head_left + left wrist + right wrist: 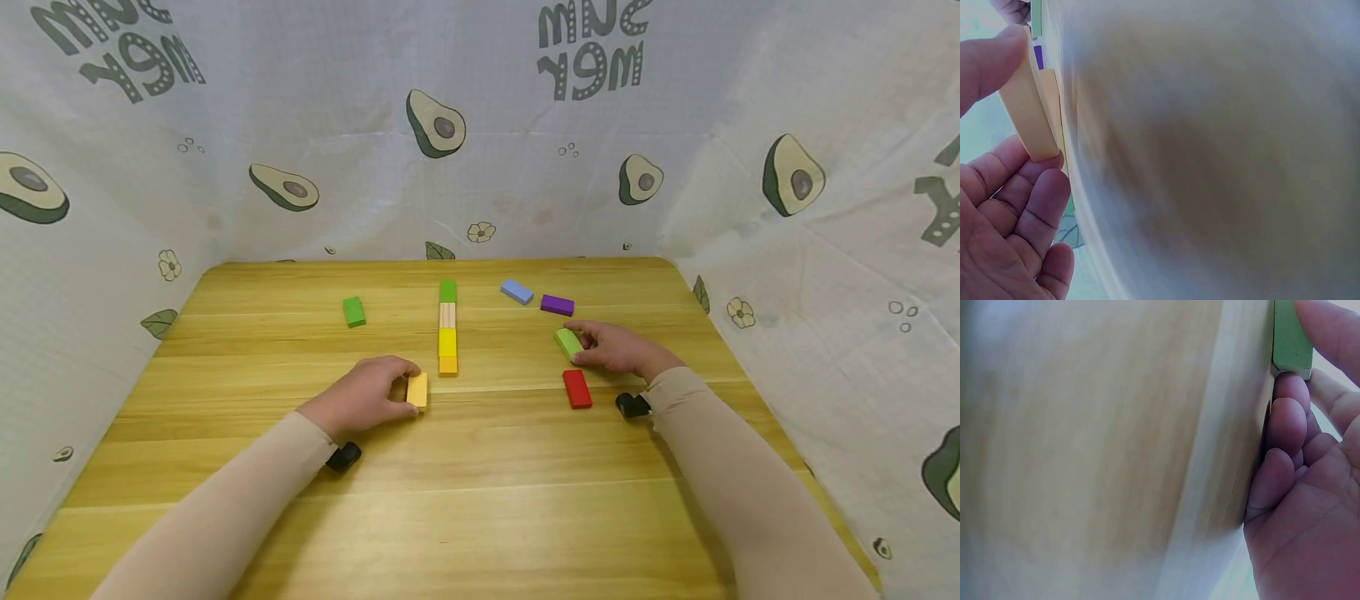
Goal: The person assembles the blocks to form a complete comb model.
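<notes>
Where the head view looks down on the wooden surface (480, 500), four blocks lie end to end in a line (447, 327), seemingly a row being built; five more lie loose, nine in all. The left hand (363, 397) pinches a pale orange wooden block (417, 390) near the line's near end. The right hand (618, 347) pinches a light green wooden block (568, 342).

In the left wrist view, thumb and fingers (1041, 206) clamp the pale orange block (1025, 112) by its edges.

In the right wrist view, fingertips (1285, 419) grip the green block (1290, 337) against the surface.
</notes>
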`<state>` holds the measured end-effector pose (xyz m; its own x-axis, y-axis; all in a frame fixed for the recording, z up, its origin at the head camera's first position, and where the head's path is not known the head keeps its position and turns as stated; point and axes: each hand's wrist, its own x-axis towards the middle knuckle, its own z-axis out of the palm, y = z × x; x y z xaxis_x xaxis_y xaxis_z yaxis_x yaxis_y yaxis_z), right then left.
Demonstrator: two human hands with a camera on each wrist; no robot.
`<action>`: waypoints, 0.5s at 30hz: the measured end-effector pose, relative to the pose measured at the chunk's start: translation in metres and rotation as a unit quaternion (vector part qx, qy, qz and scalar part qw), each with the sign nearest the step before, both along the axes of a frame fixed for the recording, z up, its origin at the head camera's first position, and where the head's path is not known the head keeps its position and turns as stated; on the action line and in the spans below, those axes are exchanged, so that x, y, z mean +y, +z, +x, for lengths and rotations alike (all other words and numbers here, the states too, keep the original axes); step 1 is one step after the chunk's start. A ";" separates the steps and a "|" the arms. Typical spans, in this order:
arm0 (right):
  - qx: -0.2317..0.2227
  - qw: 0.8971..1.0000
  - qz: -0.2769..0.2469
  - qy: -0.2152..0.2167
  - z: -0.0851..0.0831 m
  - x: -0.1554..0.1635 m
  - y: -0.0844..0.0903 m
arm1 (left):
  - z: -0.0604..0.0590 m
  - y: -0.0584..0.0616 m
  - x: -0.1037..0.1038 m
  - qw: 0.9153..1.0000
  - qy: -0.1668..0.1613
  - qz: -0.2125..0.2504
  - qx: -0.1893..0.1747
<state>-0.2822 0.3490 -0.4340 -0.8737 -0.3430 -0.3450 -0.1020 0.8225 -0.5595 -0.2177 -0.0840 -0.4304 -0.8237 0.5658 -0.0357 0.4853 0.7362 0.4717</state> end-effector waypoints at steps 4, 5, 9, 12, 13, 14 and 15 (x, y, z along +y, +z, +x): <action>0.001 1.000 0.001 0.000 0.000 0.000 0.000 | 0.002 0.001 0.005 1.000 -0.005 -0.005 -0.005; 0.001 1.000 0.000 0.000 0.000 0.000 0.000 | 0.002 0.001 0.007 1.000 -0.007 -0.007 -0.005; -0.001 1.000 -0.001 -0.001 0.000 0.000 0.000 | 0.004 0.001 0.010 1.000 -0.011 -0.017 0.000; -0.003 1.000 -0.001 -0.001 0.000 0.000 0.000 | 0.006 0.001 0.012 1.000 -0.014 -0.019 0.002; -0.003 1.000 -0.001 -0.001 0.000 0.000 0.000 | 0.006 0.001 0.013 1.000 -0.015 -0.019 0.001; -0.004 1.000 0.000 -0.002 0.000 0.000 0.000 | 0.007 0.001 0.013 1.000 -0.015 -0.019 -0.001; -0.005 1.000 -0.001 -0.003 0.000 0.000 0.000 | 0.007 0.002 0.014 1.000 -0.016 -0.020 -0.002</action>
<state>-0.2820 0.3486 -0.4336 -0.8721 -0.3392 -0.3527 -0.0921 0.8217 -0.5625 -0.2108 -0.0701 -0.4288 -0.8055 0.5894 -0.0619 0.5065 0.7389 0.4445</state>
